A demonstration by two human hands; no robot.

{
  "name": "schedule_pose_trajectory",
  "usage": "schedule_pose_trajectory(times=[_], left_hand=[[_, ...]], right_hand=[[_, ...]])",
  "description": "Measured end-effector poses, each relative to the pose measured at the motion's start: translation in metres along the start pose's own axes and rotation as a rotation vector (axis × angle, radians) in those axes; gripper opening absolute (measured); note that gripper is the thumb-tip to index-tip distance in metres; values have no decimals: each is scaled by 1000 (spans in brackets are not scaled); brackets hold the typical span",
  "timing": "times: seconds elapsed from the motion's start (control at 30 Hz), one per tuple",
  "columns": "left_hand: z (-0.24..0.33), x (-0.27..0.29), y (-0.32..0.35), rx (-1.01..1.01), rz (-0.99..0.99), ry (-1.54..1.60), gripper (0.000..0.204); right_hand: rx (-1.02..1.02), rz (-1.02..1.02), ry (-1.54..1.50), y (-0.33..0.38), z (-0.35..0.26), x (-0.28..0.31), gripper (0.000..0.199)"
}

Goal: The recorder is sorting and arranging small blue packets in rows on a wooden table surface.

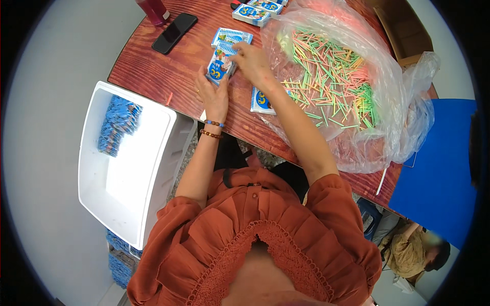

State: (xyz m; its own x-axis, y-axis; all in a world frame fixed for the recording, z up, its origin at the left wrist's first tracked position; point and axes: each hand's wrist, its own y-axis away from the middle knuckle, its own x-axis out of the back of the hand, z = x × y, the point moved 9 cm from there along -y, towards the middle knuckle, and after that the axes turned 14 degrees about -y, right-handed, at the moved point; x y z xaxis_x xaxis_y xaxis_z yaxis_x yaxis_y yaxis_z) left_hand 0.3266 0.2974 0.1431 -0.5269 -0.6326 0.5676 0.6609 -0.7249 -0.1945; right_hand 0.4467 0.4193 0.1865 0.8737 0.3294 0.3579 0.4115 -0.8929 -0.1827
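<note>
My left hand (213, 97) is closed around the lower end of a blue and white printed packet (218, 67), held at a slant above the table. At that packet's upper right edge my right hand (253, 64) has its fingers pinched together; whatever lies between the fingertips is hidden. Just beyond, a second packet (235, 36) of the same kind lies partly covered by the held one. Another packet (261, 102) rests under my right forearm, which hides part of it. To the right, a clear plastic bag (408, 122) lies spread wide with many thin pink, green and yellow sticks (332, 76) inside.
A white bin (162, 168) holding blue packets (116, 127) stands at the left. Beyond my hands are a black phone (175, 33), a red bottle (154, 11) and stacked packets (250, 15). A cardboard box (403, 28) and a blue panel (434, 163) flank the right side; a person (411, 255) sits beyond.
</note>
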Motion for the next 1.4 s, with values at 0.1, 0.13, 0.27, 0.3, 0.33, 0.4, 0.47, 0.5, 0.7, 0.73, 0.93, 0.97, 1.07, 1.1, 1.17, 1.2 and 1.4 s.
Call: schedule_pose_trajectory(times=[0.1,0.13,0.27,0.3,0.33,0.4,0.47,0.5,0.7,0.73,0.93,0.97,1.07,1.1,1.17,1.2,1.4], left_hand=[[0,5,1,-13,19,-114,70],[1,10,0,-31,53,-112,69],[4,9,0,-86,104,-84,67],[6,10,1,-91,123,-80,66],[7,9,2,-80,107,-88,64],[4,7,2,-76,81,-27,62],[5,8,4,-71,57,32,60],[12,14,6,-112,94,-2,57],[69,-1,36,-382,14,-84,45],[71,-14,41,-317,-91,62,42],[74,-71,53,80,-554,655,23],[74,-70,55,148,-533,761,18],[78,-73,60,146,-572,795,13],[80,-73,62,133,-572,808,12],[82,-76,64,149,-558,831,12],[81,-76,65,165,-538,857,12],[73,-78,67,195,-491,826,10]], right_hand=[[-18,58,3,27,-3,48,33],[-38,-4,139,39,-1,61,34],[151,-143,499,83,3,83,35],[146,-135,500,87,7,85,35],[79,-184,502,90,17,83,36],[-29,-231,487,91,30,81,35],[-3,-191,448,90,34,85,31],[21,-159,413,90,34,87,29],[362,45,461,102,8,101,20],[363,46,461,101,5,103,20],[-85,85,-425,106,26,111,29],[-84,95,-424,108,24,116,29],[-356,-9,-822,120,38,104,23],[-356,-2,-824,123,40,104,23],[-328,144,-949,128,40,112,18],[-327,147,-950,130,43,108,18],[-280,184,-791,141,36,110,11]])
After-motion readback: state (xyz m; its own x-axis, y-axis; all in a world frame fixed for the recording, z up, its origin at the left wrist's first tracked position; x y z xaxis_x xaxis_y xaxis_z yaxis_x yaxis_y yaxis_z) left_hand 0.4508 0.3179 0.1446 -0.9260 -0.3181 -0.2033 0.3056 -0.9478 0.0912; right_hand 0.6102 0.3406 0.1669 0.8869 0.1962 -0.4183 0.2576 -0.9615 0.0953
